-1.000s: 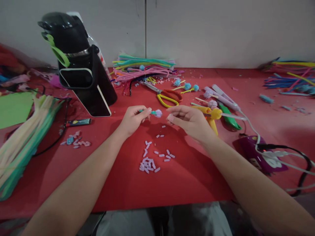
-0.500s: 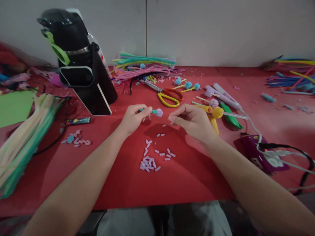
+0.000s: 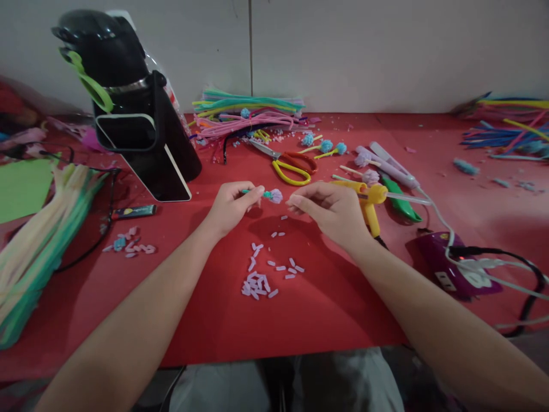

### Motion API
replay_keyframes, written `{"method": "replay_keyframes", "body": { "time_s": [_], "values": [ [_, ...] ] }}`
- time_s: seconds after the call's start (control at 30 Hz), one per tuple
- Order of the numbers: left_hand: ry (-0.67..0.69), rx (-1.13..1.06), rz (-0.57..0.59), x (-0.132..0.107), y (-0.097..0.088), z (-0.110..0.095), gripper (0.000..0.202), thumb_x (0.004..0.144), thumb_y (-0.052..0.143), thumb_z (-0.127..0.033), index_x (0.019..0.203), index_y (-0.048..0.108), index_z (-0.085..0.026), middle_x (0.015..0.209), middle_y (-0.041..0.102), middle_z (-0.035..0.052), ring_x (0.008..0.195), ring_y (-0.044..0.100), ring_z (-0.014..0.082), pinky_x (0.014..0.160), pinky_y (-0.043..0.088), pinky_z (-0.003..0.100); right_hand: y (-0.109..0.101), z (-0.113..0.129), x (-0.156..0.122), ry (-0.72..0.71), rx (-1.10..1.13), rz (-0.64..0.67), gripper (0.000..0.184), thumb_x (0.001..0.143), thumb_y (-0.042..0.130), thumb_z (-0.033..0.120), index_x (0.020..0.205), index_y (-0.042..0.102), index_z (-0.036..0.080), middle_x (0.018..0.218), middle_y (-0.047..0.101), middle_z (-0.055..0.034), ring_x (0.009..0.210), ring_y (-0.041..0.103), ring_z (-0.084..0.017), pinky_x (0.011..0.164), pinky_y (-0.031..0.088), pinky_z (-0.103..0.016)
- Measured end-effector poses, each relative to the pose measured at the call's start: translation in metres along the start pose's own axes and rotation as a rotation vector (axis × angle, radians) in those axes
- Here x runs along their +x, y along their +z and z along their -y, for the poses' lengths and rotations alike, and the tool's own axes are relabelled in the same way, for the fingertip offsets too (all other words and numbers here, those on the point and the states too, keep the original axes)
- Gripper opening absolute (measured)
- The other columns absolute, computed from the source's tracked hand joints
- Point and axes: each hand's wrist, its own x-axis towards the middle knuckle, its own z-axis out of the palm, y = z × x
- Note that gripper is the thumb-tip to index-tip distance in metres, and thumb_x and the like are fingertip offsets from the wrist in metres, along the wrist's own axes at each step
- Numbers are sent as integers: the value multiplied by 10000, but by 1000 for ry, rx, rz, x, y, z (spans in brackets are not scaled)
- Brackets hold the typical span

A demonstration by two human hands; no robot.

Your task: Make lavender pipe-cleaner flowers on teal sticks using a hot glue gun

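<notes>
Between the thumb and fingers of my left hand [image 3: 235,207] is the green stem of a small pipe-cleaner flower [image 3: 275,196], its fluffy lilac head pointing right. My right hand [image 3: 330,212] is closed in a pinch just right of the flower head, a small gap apart; whatever its fingertips hold is too small or hidden to name. Below the hands, short lilac pipe-cleaner pieces [image 3: 256,284] lie in a loose heap, with several more scattered [image 3: 291,269] around on the red table [image 3: 326,320].
Beyond the hands lie scissors [image 3: 291,169], blue flowers [image 3: 326,146] and pipe-cleaner bundles [image 3: 253,117]. A yellow glue gun [image 3: 372,197] sits by my right hand, near a purple power box [image 3: 450,266]. At left stand a black bottle [image 3: 141,114] and pale pipe cleaners [image 3: 47,246].
My right hand has moved slightly left, narrowing the gap to the flower head. My left hand still grips the stem. The whole view has shifted a little.
</notes>
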Motion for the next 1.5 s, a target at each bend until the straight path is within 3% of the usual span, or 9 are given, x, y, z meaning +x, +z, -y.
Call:
{"method": "replay_keyframes", "body": {
  "time_s": [0.17, 0.33, 0.43, 0.67, 0.97, 1.17, 1.5],
  "values": [
    [6, 6, 1, -1, 1, -1, 402, 878, 684, -435, 601, 598, -157, 519, 420, -47, 473, 319, 62, 479, 219, 249, -2, -1, 1, -54, -120, -26, 135, 836, 769, 317, 791, 728, 197, 705, 699, -1, 621, 615, -122, 623, 528, -285],
    [11, 27, 5, 0, 0, -2, 401, 881, 676, -447, 611, 619, -156, 518, 415, -44, 482, 332, 68, 488, 228, 249, -1, -6, 2, 0, -45, 60, 132, 825, 774, 320, 822, 728, 196, 754, 732, -20, 690, 666, -156, 693, 557, -318],
    [16, 51, 15, -1, 1, -5, 399, 883, 663, -433, 598, 615, -157, 506, 413, -44, 480, 329, 70, 494, 232, 255, -1, -8, 2, -17, -133, 71, 111, 857, 740, 304, 838, 717, 196, 782, 735, -23, 721, 669, -165, 724, 551, -327],
    [-21, 60, 182, -6, 0, -16, 450, 867, 652, -368, 492, 511, -163, 446, 377, -45, 445, 283, 60, 488, 209, 270, -3, -3, -2, -225, -388, 36, 107, 904, 707, 270, 822, 664, 217, 809, 722, -16, 748, 637, -163, 715, 521, -308],
    [-54, 4, 355, -5, -5, -19, 493, 854, 673, -417, 468, 495, -168, 465, 389, -21, 468, 301, 75, 496, 211, 284, -5, -3, -4, -544, -497, 188, 111, 1008, 530, 190, 965, 619, 239, 952, 715, -46, 879, 658, -184, 829, 527, -347],
    [-97, -50, 387, -3, -5, -17, 537, 828, 714, -470, 478, 435, -171, 473, 321, -36, 470, 252, 69, 485, 177, 284, -1, -2, -6, -637, -518, 235, 149, 1021, 502, 174, 985, 632, 237, 958, 732, -57, 901, 681, -191, 826, 542, -341],
    [-117, -95, 412, -1, -4, -16, 559, 811, 727, -476, 469, 403, -172, 487, 275, -42, 479, 207, 64, 491, 136, 294, 1, -4, -8, -665, -558, 264, 181, 1011, 496, 131, 1001, 642, 239, 976, 742, -55, 922, 696, -190, 841, 554, -337]
  ]
}}
